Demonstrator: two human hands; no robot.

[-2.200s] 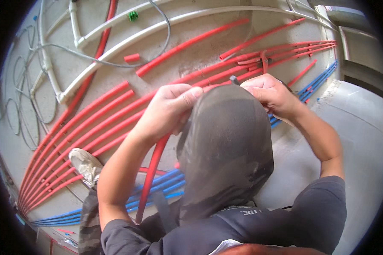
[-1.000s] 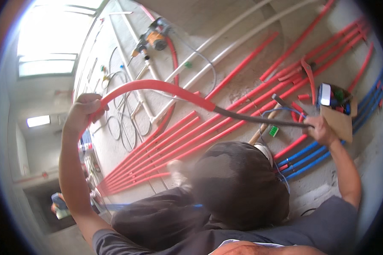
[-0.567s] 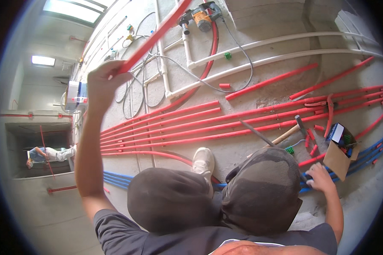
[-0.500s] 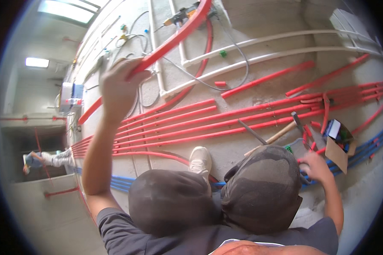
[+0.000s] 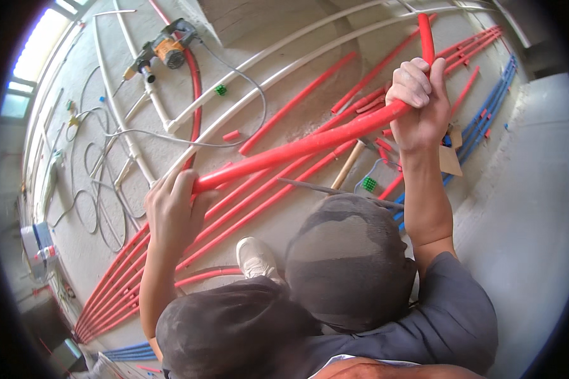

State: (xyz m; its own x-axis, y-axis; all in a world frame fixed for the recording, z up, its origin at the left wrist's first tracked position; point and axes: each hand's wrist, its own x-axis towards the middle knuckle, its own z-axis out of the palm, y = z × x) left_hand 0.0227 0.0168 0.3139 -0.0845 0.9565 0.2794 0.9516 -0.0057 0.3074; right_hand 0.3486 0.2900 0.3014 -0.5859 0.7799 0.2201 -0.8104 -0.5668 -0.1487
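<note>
I hold a long red plastic pipe (image 5: 297, 148) up in front of me with both hands. My left hand (image 5: 171, 211) grips its lower left end. My right hand (image 5: 417, 104) is closed around it further right, where the pipe bends sharply upward. Under the pipe, many red pipes (image 5: 246, 208) run side by side across the concrete floor. A thin dark rod (image 5: 322, 187) lies just past my knees. My two dark-clad knees (image 5: 348, 262) fill the lower middle of the view, with a white shoe (image 5: 256, 259) between them and the pipes.
An orange power drill (image 5: 164, 47) lies at the back left beside white pipes (image 5: 152, 101) and loose cables. A wooden-handled hammer (image 5: 351, 163) and a small green clip (image 5: 368, 184) lie near my knees. Blue pipes (image 5: 487, 120) run along the right, next to a raised concrete slab (image 5: 525, 208).
My right hand has come up from the floor near the box and now grips the red pipe. My left hand has come down, so the pipe lies across my view.
</note>
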